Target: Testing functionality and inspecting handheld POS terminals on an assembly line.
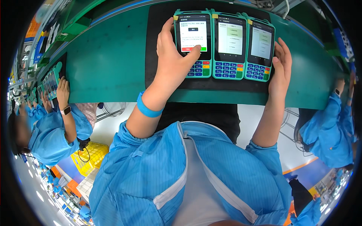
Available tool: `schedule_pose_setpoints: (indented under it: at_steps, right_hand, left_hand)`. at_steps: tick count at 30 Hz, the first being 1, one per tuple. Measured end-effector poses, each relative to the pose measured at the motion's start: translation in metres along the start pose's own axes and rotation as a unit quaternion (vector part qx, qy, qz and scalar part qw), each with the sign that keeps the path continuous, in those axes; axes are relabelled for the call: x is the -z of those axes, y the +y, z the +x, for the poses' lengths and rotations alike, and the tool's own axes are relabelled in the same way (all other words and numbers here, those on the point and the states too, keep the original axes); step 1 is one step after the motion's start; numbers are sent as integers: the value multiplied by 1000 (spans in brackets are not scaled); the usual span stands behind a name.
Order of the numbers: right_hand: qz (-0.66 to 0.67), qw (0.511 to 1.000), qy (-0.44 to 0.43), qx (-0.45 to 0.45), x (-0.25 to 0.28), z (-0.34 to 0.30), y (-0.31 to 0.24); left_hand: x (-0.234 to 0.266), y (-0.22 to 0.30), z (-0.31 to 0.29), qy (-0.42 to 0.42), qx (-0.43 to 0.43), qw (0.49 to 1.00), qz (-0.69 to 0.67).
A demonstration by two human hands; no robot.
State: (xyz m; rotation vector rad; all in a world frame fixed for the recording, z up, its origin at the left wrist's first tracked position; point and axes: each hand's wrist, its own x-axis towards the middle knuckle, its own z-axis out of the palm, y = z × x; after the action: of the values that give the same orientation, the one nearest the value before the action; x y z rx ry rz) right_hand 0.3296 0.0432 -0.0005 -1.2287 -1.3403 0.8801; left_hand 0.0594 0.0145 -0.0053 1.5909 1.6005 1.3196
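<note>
Payment terminals [229, 37], three in number, lie side by side between 12 and 2 o'clock of the view's centre, on a black mat [160, 15] laid over the green desk [109, 64]. Keypads point to 6 o'clock, toward the person, presumably so that screens and keys read upright. The mat probably guards casings against scuffing and sliding.

Left terminal [191, 35], at 12 o'clock: the left grip [171, 54] is unclenched, fingers along the casing's 9 o'clock edge, thumb [192, 55] over the lower screen by a green on-screen button [204, 49]. The fingers likely steady the casing against thumb pressure; contact at the glass cannot be confirmed.

Middle terminal [229, 56], at 1 o'clock: no hand on it. Right terminal [260, 49], between 1 and 2 o'clock: the right grip [281, 69] is loosely curled beside its 3 o'clock edge, perhaps as a side stop; whether it touches cannot be told.
</note>
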Motion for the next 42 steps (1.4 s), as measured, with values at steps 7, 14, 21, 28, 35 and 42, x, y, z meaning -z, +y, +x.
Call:
schedule_pose_setpoints:
  at_steps: [7,14,21,28,35,42]
  right_hand:
    - [-4,1000,22,21,1,-1,2]
    - [-211,918,102,321,-8,-18,-26]
    - [-212,872,-67,436,-41,-35,-51]
    - [-104,899,-91,416,-50,-38,-59]
    - [-207,906,-218,298,-73,-46,-65]
    - [-487,841,-148,182,-51,-29,-31]
  left_hand:
    - [56,-16,1,90,-17,986,138]
    - [101,-10,12,-72,278,954,91]
    - [99,-1,58,-177,276,939,101]
    - [86,13,63,-221,294,930,-11]
    - [17,27,53,-327,292,892,-111]
    - [-60,41,61,-423,364,747,-361]
